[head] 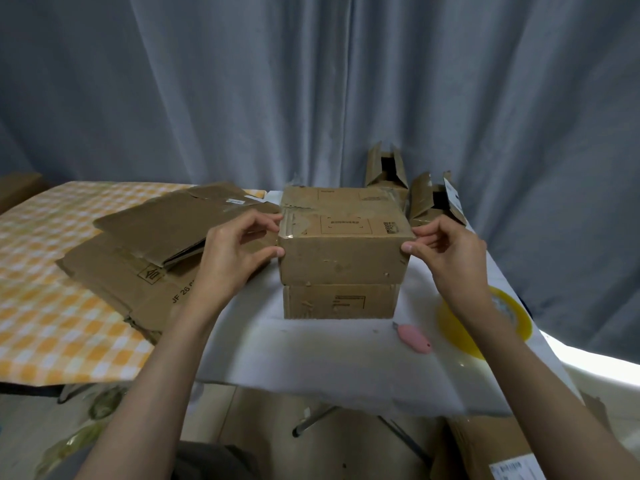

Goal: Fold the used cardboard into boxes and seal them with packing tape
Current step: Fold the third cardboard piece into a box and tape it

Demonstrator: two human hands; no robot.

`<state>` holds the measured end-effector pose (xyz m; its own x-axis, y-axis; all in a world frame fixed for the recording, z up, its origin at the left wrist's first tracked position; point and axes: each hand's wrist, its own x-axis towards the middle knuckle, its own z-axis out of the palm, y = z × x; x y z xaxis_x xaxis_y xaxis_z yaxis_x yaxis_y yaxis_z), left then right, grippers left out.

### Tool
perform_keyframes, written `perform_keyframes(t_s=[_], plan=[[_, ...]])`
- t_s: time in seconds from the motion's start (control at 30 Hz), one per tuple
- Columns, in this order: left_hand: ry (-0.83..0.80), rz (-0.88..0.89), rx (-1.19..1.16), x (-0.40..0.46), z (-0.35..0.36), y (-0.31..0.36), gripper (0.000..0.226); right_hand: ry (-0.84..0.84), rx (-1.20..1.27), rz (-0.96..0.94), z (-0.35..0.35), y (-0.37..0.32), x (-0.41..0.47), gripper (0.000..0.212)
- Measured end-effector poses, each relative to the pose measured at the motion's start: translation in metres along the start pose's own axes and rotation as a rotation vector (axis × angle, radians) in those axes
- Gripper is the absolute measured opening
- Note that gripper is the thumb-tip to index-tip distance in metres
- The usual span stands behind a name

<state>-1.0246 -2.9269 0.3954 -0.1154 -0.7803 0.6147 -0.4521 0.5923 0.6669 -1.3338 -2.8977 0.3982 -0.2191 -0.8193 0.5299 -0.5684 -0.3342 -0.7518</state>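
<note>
On the white cloth-covered table [311,358], dead centre, two closed brown cardboard boxes sit stacked, the worn upper box [343,244] sitting square on the lower box [341,301]. Both hands are on that upper one: the left hand [235,251] pinches its near left corner, thumb low on the front face and fingers curled at the top edge where clear tape shines, and the right hand [446,251] does the same at the near right corner. Flattened brown cardboard sheets [152,251] lie piled to the left, spilling onto an orange-and-white checked cloth [52,289]. Near the right forearm rest a pink utility cutter [414,338] and a yellow-cored roll of packing tape [485,323]. Behind, two open-flapped cartons [408,188] stand against the grey curtain [311,81].
</note>
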Motion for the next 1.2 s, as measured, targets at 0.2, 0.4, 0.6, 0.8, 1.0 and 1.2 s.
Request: perform_keyframes(t_s=[0.2,0.4,0.6,0.8,1.0,1.2], plan=[[-0.054,0.068,0.054,0.0,-0.005,0.006,0.048,-0.015,0.038,-0.015,0.001,0.005,0.003,0.024],[-0.005,0.058,-0.01,0.001,0.001,0.006,0.046,0.005,0.105,0.045,0.006,0.007,0.007,0.026],[0.031,0.021,-0.091,0.007,0.008,-0.003,0.039,0.088,0.201,0.152,0.017,0.007,0.005,0.023],[0.032,0.054,-0.056,0.005,0.01,-0.008,0.032,0.121,0.231,0.212,0.023,0.005,0.006,0.019],[-0.01,0.083,0.267,-0.002,0.003,0.005,0.028,0.059,0.247,0.31,0.023,0.004,0.008,0.016],[-0.384,0.246,0.381,0.04,0.062,0.06,0.033,0.0,0.267,0.409,0.022,0.002,0.009,0.026]])
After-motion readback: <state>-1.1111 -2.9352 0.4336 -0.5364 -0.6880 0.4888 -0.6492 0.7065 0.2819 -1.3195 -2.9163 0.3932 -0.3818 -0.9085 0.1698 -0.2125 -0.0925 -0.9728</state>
